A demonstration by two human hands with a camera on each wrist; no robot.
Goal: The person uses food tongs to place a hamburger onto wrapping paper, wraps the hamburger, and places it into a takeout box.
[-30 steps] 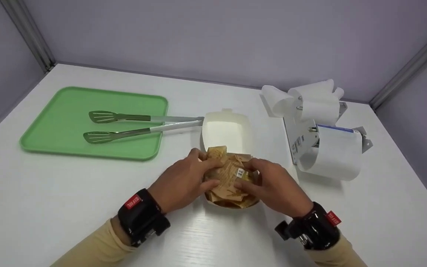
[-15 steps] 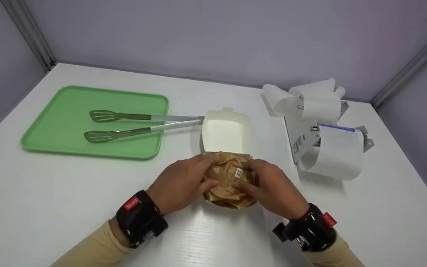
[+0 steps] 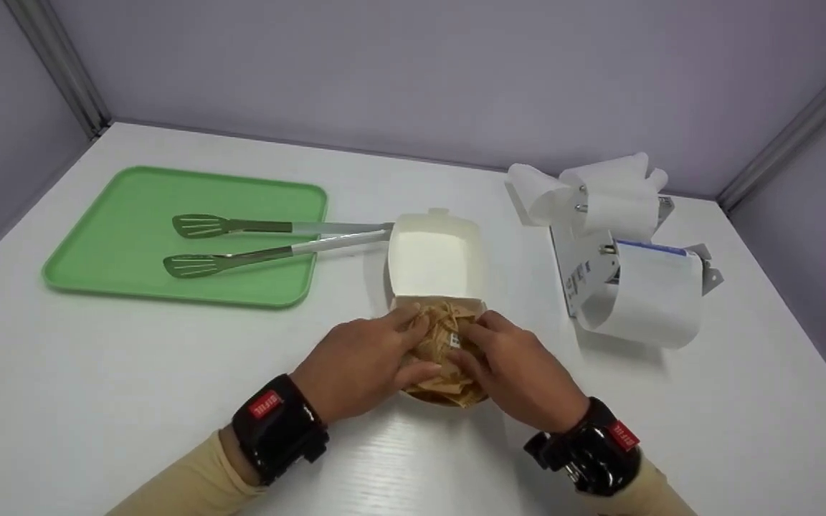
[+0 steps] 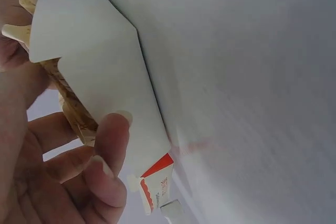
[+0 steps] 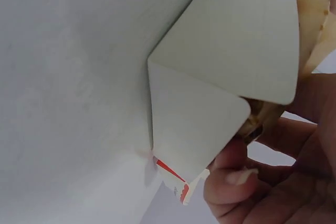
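A burger wrapped in crumpled brown paper (image 3: 436,347) sits in the base of a white clamshell box, its small white label partly covered by fingers. The box's lid (image 3: 436,254) stands open at the far side. My left hand (image 3: 359,369) holds the wrapped burger from the left, thumb near and fingers far. From the right, my right hand (image 3: 528,373) grips it the same way, fingers bent over the paper. In both wrist views the box's plain outer wall (image 4: 105,77) rests on the table, fingertips close to its rim, with brown paper (image 5: 315,24) showing above.
Left of the box, slotted metal tongs (image 3: 255,252) lie across a green tray (image 3: 126,287), handles reaching the lid. On the right, a metal stand holds white label rolls (image 3: 660,294), with loose strips curling at the back (image 3: 538,193). Walls enclose the table (image 3: 133,401).
The folded paper corner that stuck up at the far side has been pressed down. The wrapped burger sits lower in the box, and both hands have come closer together and slightly nearer the person.
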